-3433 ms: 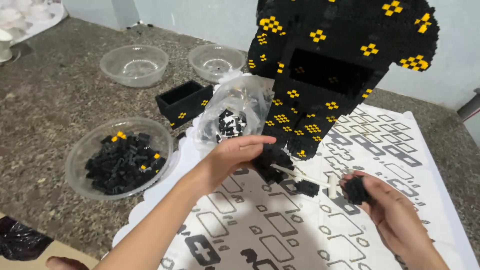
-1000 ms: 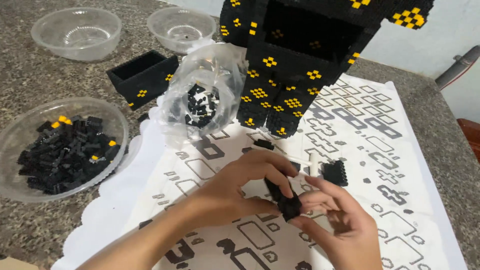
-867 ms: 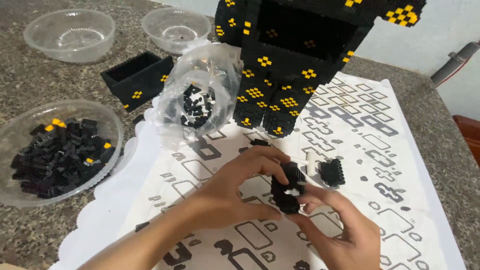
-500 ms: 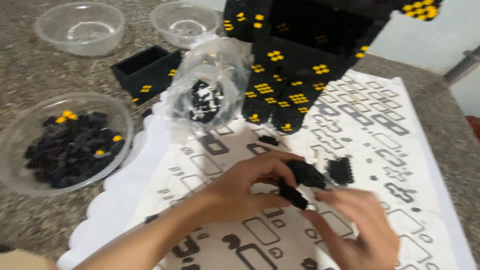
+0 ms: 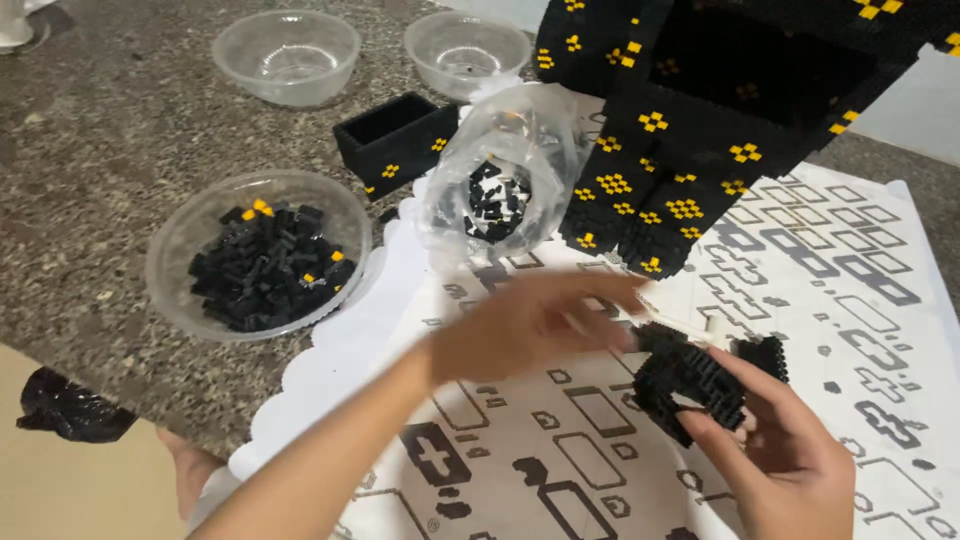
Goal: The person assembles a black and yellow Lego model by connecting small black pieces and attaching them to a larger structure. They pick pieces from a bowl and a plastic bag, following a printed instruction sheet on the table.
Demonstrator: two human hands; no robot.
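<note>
Right hand (image 5: 790, 460): low in the right part of the frame, fingers curled around a black brick assembly (image 5: 690, 385) and gripping it from below and behind.

Left hand (image 5: 535, 320): centre of the frame, reaching across from the lower left, fingers stretched toward the same block piece. It is motion-blurred, so whether the fingertips actually pinch anything I cannot tell; they seem to end just at the block's upper left edge.

Black brick assembly: a chunky cluster of small black bricks, held just above the patterned mat, right of centre and low.

Small black piece (image 5: 765, 352): lies just beside the held cluster, on its upper right, near the right hand's fingertips.

Mat (image 5: 560, 470): white sheet with scalloped edge and dark rectangular outlines, spread under both hands and filling the lower right half.

Large model (image 5: 720, 120): a tall black brick build dotted with yellow clusters, looming over the upper right of the frame, its lower edge just above the hands.

Plastic bag (image 5: 500, 190): clear, crumpled, with loose black bricks inside, upper centre, touching the model's left side.

Black box (image 5: 395, 140): open-topped brick box with yellow dots, left of the bag.

Full bowl (image 5: 258, 255): clear plastic, heaped with black bricks and a few yellow ones, left of centre on the speckled stone counter (image 5: 90, 180).

Empty bowls (image 5: 285, 55): two clear ones along the top edge, well apart from the hands.
</note>
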